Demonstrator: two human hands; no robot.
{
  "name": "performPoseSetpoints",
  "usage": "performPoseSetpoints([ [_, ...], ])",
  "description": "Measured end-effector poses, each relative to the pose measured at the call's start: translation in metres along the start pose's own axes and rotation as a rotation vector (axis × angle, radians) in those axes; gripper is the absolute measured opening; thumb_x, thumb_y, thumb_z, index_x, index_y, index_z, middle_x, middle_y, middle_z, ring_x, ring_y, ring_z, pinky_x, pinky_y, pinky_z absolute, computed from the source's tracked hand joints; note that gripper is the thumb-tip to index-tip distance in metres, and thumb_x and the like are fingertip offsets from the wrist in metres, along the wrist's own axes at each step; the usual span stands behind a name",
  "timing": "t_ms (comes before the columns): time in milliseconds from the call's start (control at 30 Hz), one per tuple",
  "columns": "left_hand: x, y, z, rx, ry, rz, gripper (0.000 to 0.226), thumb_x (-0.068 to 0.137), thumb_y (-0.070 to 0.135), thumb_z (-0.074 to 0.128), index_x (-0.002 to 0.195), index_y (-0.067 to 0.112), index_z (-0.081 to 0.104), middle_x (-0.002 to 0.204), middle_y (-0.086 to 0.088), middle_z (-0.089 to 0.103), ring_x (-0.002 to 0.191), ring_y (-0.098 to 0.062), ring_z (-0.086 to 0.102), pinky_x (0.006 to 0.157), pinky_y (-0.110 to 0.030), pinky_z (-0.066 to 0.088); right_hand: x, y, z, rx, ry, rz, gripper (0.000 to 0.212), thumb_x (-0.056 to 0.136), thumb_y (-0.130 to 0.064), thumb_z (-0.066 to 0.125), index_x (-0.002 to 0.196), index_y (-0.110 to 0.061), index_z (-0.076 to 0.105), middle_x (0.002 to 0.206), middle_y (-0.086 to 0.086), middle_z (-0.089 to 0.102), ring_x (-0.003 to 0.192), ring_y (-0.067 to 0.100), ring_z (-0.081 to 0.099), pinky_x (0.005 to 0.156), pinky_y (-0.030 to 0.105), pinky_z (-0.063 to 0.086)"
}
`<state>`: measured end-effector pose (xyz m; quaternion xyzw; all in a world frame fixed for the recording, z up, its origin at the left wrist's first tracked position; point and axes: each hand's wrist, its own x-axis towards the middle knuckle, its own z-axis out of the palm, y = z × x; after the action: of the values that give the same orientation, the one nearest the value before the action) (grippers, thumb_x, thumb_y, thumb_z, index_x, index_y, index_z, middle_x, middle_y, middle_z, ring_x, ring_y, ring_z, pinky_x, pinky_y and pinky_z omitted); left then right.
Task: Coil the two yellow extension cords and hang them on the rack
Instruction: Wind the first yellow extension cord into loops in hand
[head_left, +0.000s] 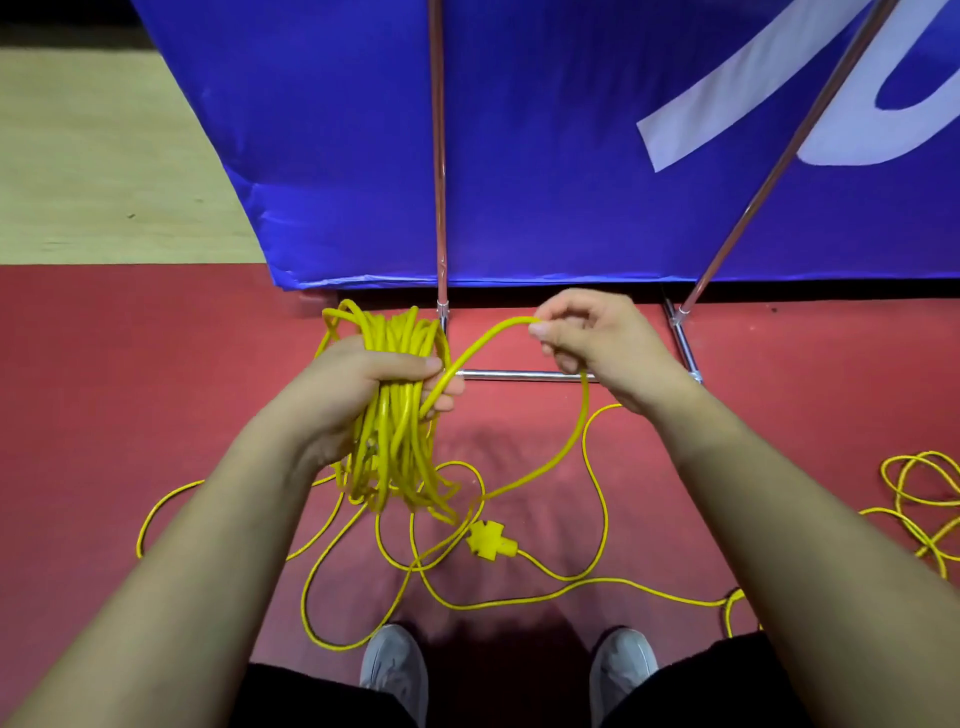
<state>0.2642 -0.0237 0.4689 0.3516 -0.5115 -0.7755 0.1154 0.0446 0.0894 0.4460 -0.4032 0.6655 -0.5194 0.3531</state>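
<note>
My left hand (363, 384) grips a thick bundle of coiled yellow extension cord (397, 426), its loops hanging below my fist and sticking up above it. My right hand (587, 338) pinches the same cord's free strand (488, 340), which arcs from the bundle up to my fingers and then drops in a wide loop to the floor. A yellow plug block (491, 543) lies on the red floor between my arms, amid loose cord. More yellow cord (919, 488) lies tangled at the right edge.
A blue banner (571, 145) stands just ahead on a chrome tube frame (440, 156) with a low crossbar (519, 374). Loose cord loops spread over the red floor (104, 389) around my grey shoes (395, 670). Pale floor lies at the far left.
</note>
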Motion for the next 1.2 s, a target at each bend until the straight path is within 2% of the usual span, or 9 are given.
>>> performPoseSetpoints([
  [167, -0.006, -0.003, 0.002, 0.02, -0.059, -0.056, 0.023, 0.072, 0.007, 0.063, 0.093, -0.001, 0.066, 0.091, -0.027, 0.071, 0.079, -0.033, 0.073, 0.077, -0.044, 0.057, -0.009, -0.026, 0.008, -0.276, -0.081, -0.116, 0.011, 0.091, -0.013, 0.065, 0.083, -0.01, 0.072, 0.063, 0.005, 0.06, 0.044, 0.003, 0.037, 0.046, 0.015, 0.03],
  [333, -0.003, -0.004, 0.005, -0.07, -0.08, -0.081, 0.024, 0.075, 0.01, 0.061, 0.094, -0.003, 0.068, 0.082, -0.024, 0.072, 0.072, -0.031, 0.073, 0.061, -0.043, 0.06, -0.013, -0.039, 0.029, -0.548, -0.247, -0.207, 0.012, 0.088, -0.02, 0.069, 0.08, -0.014, 0.074, 0.055, -0.009, 0.058, 0.053, 0.0, 0.051, 0.055, 0.01, 0.035],
  [433, -0.004, -0.005, 0.004, 0.019, -0.141, -0.035, 0.005, 0.075, 0.009, 0.068, 0.079, 0.005, 0.07, 0.069, -0.014, 0.065, 0.054, -0.022, 0.065, 0.049, -0.033, 0.055, -0.015, -0.039, 0.037, -0.495, -0.279, -0.243, 0.011, 0.088, -0.021, 0.07, 0.083, -0.011, 0.074, 0.057, -0.008, 0.058, 0.053, 0.0, 0.051, 0.055, 0.011, 0.037],
  [533, -0.001, -0.003, -0.002, -0.172, -0.146, 0.011, 0.004, 0.079, 0.009, 0.063, 0.076, 0.012, 0.065, 0.066, -0.006, 0.058, 0.051, -0.015, 0.056, 0.049, -0.026, 0.05, -0.011, -0.021, 0.022, -0.394, -0.341, -0.096, 0.012, 0.09, -0.017, 0.068, 0.091, -0.005, 0.068, 0.062, 0.002, 0.062, 0.056, 0.007, 0.056, 0.057, 0.029, 0.048],
  [633, 0.001, 0.001, -0.008, -0.235, -0.132, 0.054, 0.009, 0.082, 0.009, 0.059, 0.076, 0.013, 0.066, 0.068, -0.004, 0.059, 0.053, -0.013, 0.057, 0.052, -0.026, 0.051, -0.009, 0.001, 0.006, -0.235, -0.346, 0.046, 0.004, 0.09, -0.007, 0.065, 0.094, -0.005, 0.064, 0.075, 0.01, 0.068, 0.072, 0.017, 0.065, 0.081, 0.043, 0.053],
  [700, -0.001, 0.002, -0.008, -0.14, -0.146, 0.034, 0.003, 0.078, 0.006, 0.063, 0.078, 0.008, 0.065, 0.07, -0.008, 0.064, 0.053, -0.015, 0.062, 0.05, -0.028, 0.054, -0.007, 0.006, 0.004, -0.019, -0.221, 0.096, 0.008, 0.089, 0.0, 0.065, 0.091, -0.007, 0.061, 0.072, 0.011, 0.065, 0.061, 0.021, 0.061, 0.069, 0.039, 0.054],
  [833, -0.005, -0.002, -0.002, -0.017, -0.134, -0.063, 0.017, 0.072, 0.011, 0.061, 0.082, -0.001, 0.067, 0.07, -0.017, 0.071, 0.062, -0.026, 0.071, 0.056, -0.038, 0.058, -0.001, -0.001, 0.002, 0.066, -0.05, 0.01, 0.01, 0.088, -0.004, 0.068, 0.079, -0.009, 0.067, 0.067, 0.012, 0.062, 0.047, 0.014, 0.035, 0.047, 0.023, 0.028],
  [1067, -0.003, -0.006, 0.0, -0.122, -0.221, -0.06, 0.014, 0.071, 0.016, 0.074, 0.081, 0.006, 0.072, 0.068, -0.008, 0.067, 0.057, -0.021, 0.066, 0.054, -0.029, 0.056, -0.017, -0.041, 0.038, -0.192, -0.256, -0.239, 0.007, 0.084, -0.005, 0.072, 0.086, 0.001, 0.071, 0.067, 0.009, 0.067, 0.057, 0.004, 0.058, 0.057, 0.019, 0.046],
  [1200, -0.002, -0.003, -0.004, -0.271, -0.305, 0.011, 0.02, 0.068, 0.018, 0.076, 0.082, 0.013, 0.063, 0.062, -0.001, 0.051, 0.053, -0.014, 0.051, 0.054, -0.024, 0.046, -0.009, -0.017, 0.021, -0.339, -0.363, -0.076, 0.016, 0.088, -0.015, 0.071, 0.08, -0.002, 0.064, 0.059, 0.0, 0.059, 0.051, 0.003, 0.049, 0.054, 0.02, 0.041],
])
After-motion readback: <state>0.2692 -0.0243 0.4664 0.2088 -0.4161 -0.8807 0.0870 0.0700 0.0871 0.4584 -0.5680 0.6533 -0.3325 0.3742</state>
